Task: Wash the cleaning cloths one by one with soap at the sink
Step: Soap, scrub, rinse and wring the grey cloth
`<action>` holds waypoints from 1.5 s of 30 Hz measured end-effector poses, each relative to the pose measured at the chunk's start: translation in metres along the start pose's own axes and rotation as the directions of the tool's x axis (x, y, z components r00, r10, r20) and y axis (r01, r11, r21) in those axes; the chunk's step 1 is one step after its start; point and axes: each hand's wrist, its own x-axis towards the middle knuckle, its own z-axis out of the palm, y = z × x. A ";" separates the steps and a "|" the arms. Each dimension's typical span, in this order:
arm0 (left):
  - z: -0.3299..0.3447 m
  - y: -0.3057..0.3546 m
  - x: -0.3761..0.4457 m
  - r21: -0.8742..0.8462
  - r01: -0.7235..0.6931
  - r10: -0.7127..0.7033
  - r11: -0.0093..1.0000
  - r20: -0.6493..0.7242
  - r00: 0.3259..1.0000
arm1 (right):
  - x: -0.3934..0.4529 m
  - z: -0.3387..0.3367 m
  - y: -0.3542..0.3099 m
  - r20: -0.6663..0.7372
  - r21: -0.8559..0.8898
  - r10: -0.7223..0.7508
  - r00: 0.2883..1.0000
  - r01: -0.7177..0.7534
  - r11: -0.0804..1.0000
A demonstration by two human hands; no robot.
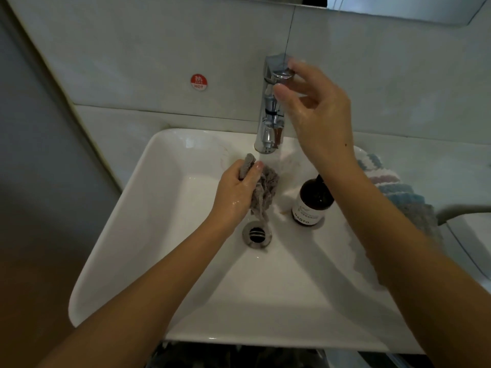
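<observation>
My left hand [236, 189] grips a wet, bunched grey cloth [263, 192] over the white sink [138, 208], just below the spout and above the drain [257, 235]. My right hand [316, 112] is raised at the chrome faucet [271, 107], thumb and fingers spread loosely round its top lever; whether they touch it is unclear. A dark brown soap bottle [310, 203] with a white label stands inside the basin at the right. A stack of folded cloths [398, 192], striped pink, white and blue, lies on the counter right of the sink, partly hidden by my right forearm.
A red round HOT sticker [199, 82] is on the tiled wall left of the faucet. A grey wall or door panel [39, 155] runs along the left. A white fixture [470, 235] sits at the far right edge.
</observation>
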 end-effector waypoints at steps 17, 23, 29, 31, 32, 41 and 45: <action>0.006 0.003 0.002 -0.063 0.009 -0.010 0.998 -0.007 1.000 | 0.020 0.020 0.001 -0.221 -0.056 -0.161 0.962 0.152 0.987; 0.007 0.002 0.001 -0.063 0.003 -0.002 0.998 0.013 1.000 | 0.037 0.018 -0.003 -0.198 -0.097 -0.136 0.971 0.119 0.988; 0.008 0.001 0.003 -0.085 0.004 -0.003 0.996 0.013 1.000 | 0.038 0.017 -0.005 -0.191 -0.099 -0.111 0.975 0.093 0.991; 0.009 -0.001 0.001 -0.074 0.013 -0.011 0.997 0.027 1.000 | 0.030 0.016 -0.005 -0.186 -0.059 -0.091 0.978 0.081 0.995; 0.011 -0.003 0.001 -0.055 0.023 -0.021 0.998 0.039 0.999 | 0.023 0.015 -0.005 -0.190 -0.035 -0.084 0.978 0.079 0.996; 0.012 -0.009 -0.004 0.093 0.067 -0.071 0.993 0.035 0.997 | -0.090 0.024 0.032 -0.064 0.071 0.092 0.994 -0.088 0.994; 0.009 -0.012 0.000 0.020 0.092 -0.091 0.996 -0.058 0.994 | -0.093 0.039 0.049 0.149 0.131 0.476 0.867 -0.494 0.859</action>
